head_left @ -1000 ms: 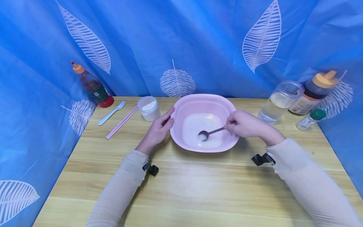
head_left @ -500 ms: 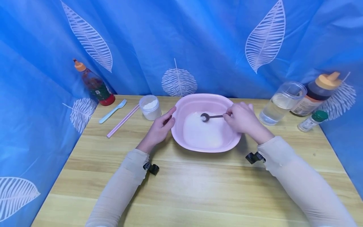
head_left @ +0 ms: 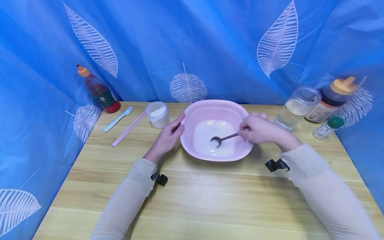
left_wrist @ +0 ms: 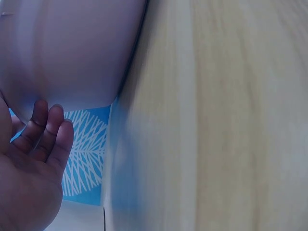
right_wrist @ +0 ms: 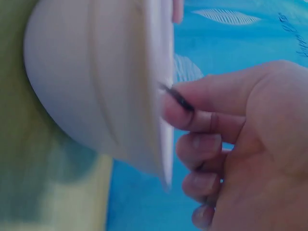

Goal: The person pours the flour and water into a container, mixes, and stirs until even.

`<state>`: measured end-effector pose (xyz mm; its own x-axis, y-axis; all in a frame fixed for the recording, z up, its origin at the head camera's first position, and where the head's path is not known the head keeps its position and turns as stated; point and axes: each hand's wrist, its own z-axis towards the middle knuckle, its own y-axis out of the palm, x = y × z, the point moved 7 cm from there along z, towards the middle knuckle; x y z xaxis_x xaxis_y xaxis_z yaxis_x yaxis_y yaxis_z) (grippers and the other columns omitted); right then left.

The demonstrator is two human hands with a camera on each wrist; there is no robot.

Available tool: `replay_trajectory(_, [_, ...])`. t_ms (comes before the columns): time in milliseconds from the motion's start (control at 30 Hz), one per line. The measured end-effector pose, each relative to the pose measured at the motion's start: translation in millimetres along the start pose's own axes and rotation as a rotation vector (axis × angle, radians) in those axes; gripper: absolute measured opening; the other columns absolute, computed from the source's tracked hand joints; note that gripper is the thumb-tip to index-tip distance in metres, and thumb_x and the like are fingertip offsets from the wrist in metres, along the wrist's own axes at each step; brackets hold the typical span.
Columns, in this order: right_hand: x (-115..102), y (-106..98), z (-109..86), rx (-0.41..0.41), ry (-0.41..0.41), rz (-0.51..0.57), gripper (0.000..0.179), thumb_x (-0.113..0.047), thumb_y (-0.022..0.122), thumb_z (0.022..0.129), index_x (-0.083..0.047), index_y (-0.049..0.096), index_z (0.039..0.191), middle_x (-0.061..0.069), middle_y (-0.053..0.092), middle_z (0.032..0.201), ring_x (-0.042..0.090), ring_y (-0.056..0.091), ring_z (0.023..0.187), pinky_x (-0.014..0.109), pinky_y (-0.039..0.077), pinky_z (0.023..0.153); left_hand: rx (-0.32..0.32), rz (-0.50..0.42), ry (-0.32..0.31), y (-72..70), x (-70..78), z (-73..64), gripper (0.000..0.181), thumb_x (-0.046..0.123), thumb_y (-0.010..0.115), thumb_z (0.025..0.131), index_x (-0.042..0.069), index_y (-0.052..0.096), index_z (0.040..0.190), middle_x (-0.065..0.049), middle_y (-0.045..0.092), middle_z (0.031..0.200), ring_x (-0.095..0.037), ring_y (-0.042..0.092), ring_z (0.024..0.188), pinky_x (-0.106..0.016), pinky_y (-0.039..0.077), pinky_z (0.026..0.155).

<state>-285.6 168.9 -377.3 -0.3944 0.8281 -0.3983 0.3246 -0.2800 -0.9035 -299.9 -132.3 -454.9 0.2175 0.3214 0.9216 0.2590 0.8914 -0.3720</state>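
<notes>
A pink plastic basin (head_left: 198,154) stands on the table with a whitish liquid (head_left: 204,135) in its bottom. My left hand (head_left: 168,137) holds the basin's left side, thumb and index finger at the rim; in the left wrist view its other fingers (left_wrist: 53,130) bend below the basin's outer wall. Over the basin's right rim, my right hand (head_left: 259,130) pinches the handle of a dark spoon (head_left: 229,137) between thumb and forefinger. The spoon's bowl is in the liquid. In the right wrist view only a short piece of the handle (right_wrist: 180,98) shows.
Left of the basin are an open jar of white powder (head_left: 158,116), pink chopsticks (head_left: 129,129), a light blue fork (head_left: 118,119) and a red sauce bottle (head_left: 103,95). Rightward stand a clear cup of liquid (head_left: 294,110), a dark sauce bottle (head_left: 330,100) and a green-capped shaker (head_left: 328,127).
The right hand swung the spoon toward the basin's far side, then back to the near side through the liquid. The left hand and the basin stay in place.
</notes>
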Motion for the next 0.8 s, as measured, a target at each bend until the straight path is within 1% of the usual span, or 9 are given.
replay_trajectory(67, [-5, 9, 7.2, 0.004, -0.015, 0.036, 0.018, -0.020, 0.071, 0.101, -0.011, 0.080, 0.088, -0.002, 0.070, 0.082, 0.029, 0.052, 0.100, 0.055, 0.028, 0.098, 0.001, 0.001, -0.002, -0.1, 0.4, -0.9, 0.055, 0.026, 0.050, 0.115, 0.010, 0.040, 0.166, -0.005, 0.039, 0.174, -0.026, 0.039, 0.161, -0.043, 0.039, 0.129])
replay_trajectory(167, [-11, 18, 19.0, 0.037, -0.003, 0.055, 0.019, -0.020, 0.070, 0.102, -0.008, 0.081, 0.092, 0.000, 0.075, 0.085, 0.031, 0.056, 0.101, 0.057, 0.027, 0.101, 0.000, 0.000, -0.006, 0.3, 0.4, -1.0, 0.054, 0.025, 0.050, 0.115, 0.010, 0.040, 0.166, -0.004, 0.039, 0.174, -0.026, 0.038, 0.161, -0.043, 0.037, 0.130])
replay_trajectory(267, [-14, 17, 28.0, 0.086, 0.018, 0.029, 0.021, -0.021, 0.069, 0.102, -0.007, 0.082, 0.093, 0.001, 0.077, 0.084, 0.031, 0.058, 0.097, 0.053, 0.029, 0.096, -0.001, -0.002, -0.009, 0.1, 0.0, -0.8, 0.054, 0.025, 0.051, 0.115, 0.011, 0.041, 0.166, -0.004, 0.039, 0.174, -0.025, 0.038, 0.162, -0.042, 0.036, 0.131])
replay_trajectory(367, [-12, 11, 31.6, 0.125, 0.065, -0.011, 0.023, -0.021, 0.067, 0.103, -0.007, 0.082, 0.093, 0.003, 0.076, 0.082, 0.033, 0.056, 0.096, 0.051, 0.029, 0.093, -0.001, -0.005, -0.012, 0.3, -0.3, -0.5, 0.054, 0.025, 0.051, 0.115, 0.011, 0.041, 0.166, -0.003, 0.039, 0.174, -0.025, 0.038, 0.162, -0.043, 0.037, 0.131])
replay_trajectory(500, [-2, -1, 27.3, 0.160, 0.125, -0.080, 0.027, -0.020, 0.063, 0.103, -0.006, 0.081, 0.090, 0.006, 0.074, 0.079, 0.036, 0.055, 0.095, 0.053, 0.031, 0.092, -0.005, -0.007, -0.014, 0.6, -2.0, 0.1, 0.054, 0.024, 0.051, 0.114, 0.011, 0.041, 0.166, -0.004, 0.039, 0.174, -0.027, 0.038, 0.161, -0.044, 0.037, 0.130])
replay_trajectory(567, [2, -7, 22.8, 0.164, 0.137, -0.110, 0.029, -0.020, 0.062, 0.103, -0.006, 0.079, 0.084, 0.006, 0.072, 0.075, 0.038, 0.055, 0.093, 0.054, 0.032, 0.091, -0.004, -0.007, -0.011, 0.2, -2.4, 0.5, 0.054, 0.024, 0.051, 0.114, 0.010, 0.041, 0.166, -0.005, 0.040, 0.174, -0.028, 0.039, 0.161, -0.044, 0.038, 0.130])
replay_trajectory(700, [7, -16, 12.8, 0.125, 0.124, -0.153, 0.033, -0.019, 0.061, 0.102, -0.011, 0.073, 0.072, 0.004, 0.064, 0.066, 0.035, 0.054, 0.086, 0.053, 0.032, 0.087, 0.005, -0.002, -0.009, -0.9, -1.6, 1.2, 0.053, 0.023, 0.052, 0.114, 0.010, 0.043, 0.165, -0.007, 0.042, 0.172, -0.028, 0.042, 0.159, -0.043, 0.039, 0.129])
replay_trajectory(800, [6, -21, 6.0, 0.077, 0.092, -0.154, 0.034, -0.018, 0.063, 0.100, -0.014, 0.070, 0.068, 0.001, 0.061, 0.064, 0.030, 0.054, 0.081, 0.050, 0.031, 0.085, 0.004, -0.003, -0.008, -1.0, -1.1, 1.6, 0.053, 0.022, 0.052, 0.114, 0.009, 0.043, 0.165, -0.008, 0.042, 0.172, -0.029, 0.042, 0.159, -0.043, 0.039, 0.129])
